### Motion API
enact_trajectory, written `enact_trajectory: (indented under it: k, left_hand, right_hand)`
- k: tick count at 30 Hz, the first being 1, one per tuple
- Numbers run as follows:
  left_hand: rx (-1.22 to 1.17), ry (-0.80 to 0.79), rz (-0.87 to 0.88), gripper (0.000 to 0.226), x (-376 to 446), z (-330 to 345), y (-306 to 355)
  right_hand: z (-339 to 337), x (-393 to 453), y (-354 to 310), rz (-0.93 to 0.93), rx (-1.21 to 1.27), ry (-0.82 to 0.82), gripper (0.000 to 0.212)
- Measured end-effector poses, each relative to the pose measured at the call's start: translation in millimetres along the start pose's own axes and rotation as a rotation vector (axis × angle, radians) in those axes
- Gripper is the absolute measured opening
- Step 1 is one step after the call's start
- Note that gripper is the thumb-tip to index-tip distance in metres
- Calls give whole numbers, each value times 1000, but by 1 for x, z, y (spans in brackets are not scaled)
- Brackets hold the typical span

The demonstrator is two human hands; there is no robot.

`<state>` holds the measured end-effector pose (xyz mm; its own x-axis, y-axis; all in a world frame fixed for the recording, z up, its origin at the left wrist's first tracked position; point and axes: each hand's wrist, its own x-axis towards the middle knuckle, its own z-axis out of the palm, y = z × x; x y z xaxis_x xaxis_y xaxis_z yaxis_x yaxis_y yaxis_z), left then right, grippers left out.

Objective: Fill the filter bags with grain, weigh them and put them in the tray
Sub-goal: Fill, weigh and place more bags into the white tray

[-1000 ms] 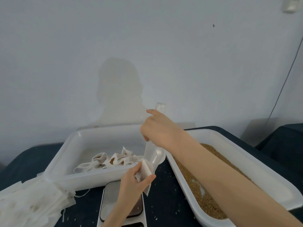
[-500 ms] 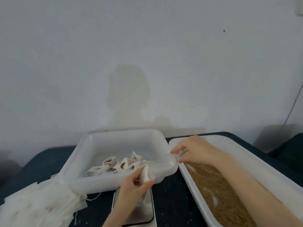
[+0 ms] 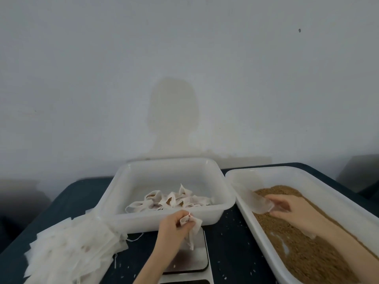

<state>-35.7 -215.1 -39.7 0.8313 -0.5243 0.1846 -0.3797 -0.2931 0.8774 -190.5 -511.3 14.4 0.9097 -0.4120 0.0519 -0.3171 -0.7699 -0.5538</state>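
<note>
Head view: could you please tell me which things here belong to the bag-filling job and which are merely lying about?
In use:
left hand pinching a filter bag
right hand holding the scoop
grain tray
scale
tray with filled bags
empty bag stack

Lying about:
spilled grains on the table

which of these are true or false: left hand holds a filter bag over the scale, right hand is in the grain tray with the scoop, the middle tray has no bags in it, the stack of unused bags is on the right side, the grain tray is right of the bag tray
1. The left hand holds a filter bag over the scale. True.
2. The right hand holds the scoop in the grain tray. True.
3. The middle tray has no bags. False: several filled bags lie in it.
4. The stack of unused bags is on the right. False: it lies at the left.
5. The grain tray is right of the middle tray. True.
</note>
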Motion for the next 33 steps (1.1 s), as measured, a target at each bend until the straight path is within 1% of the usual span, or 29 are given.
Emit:
enact_trajectory:
  k: [3,5,6,9,10,11,13,14,15,16,18,20,22,24,26,27,30,33]
  left_hand:
    - [136,24,8,19,0,-3,-7]
    - [192,33,27,23,0,-4,-11]
    - [203,31,37,25,-1,-5,-12]
    - [220,11,40,29,-2,-4,-14]
    - [222,0,35,29,-3,-4,-15]
    - [231,-9,33,27,-3,-5,-16]
    - [259,-31,37,19,-3,-6,-18]
    - [268,-38,40,13,-3,-6,-19]
    - [274,-41,43,10,-4,-6,-20]
    - [279,-42,49,9,-4,-7,-20]
    - [292,-44,61,10,-5,-8,-20]
    - [309,-48,62,17,-7,-10,-22]
    - [319,-48,63,14,-8,-13,-24]
    - [318,-40,64,9,-11,-16,-25]
    - [292,-23,54,8,-14,-21,-27]
    - [271,-12,44,11,-15,-23,-27]
    - [234,-17,14,15,-19,-28,-31]
    - [237,-14,10,19,-25,-38,-37]
  right_hand:
    - [2,-5,22,97,-89,0,63]
    - [5,-7,30,152,-133,-16,67]
    - [7,-7,34,168,-173,-40,67]
    - [12,-6,36,204,-371,-183,64]
    - [14,-5,36,198,-431,-224,63]
    - [16,-3,34,193,-484,-247,55]
    - [17,0,23,186,-595,-275,43]
    - [17,1,15,182,-652,-292,40]
    - [17,2,4,177,-711,-293,37]
    - [17,3,-8,160,-765,-254,32]
    - [18,6,-37,95,-818,-69,22]
    - [26,7,-70,18,-736,117,23]
    - [41,6,-105,-97,-606,190,24]
    - [65,2,-134,-229,-480,173,26]
    - [95,-1,-152,-306,-347,102,26]
    - [110,-2,-156,-334,-307,59,24]
    - [148,-4,-160,-388,-325,-48,22]
    - [168,-4,-156,-384,-337,-41,23]
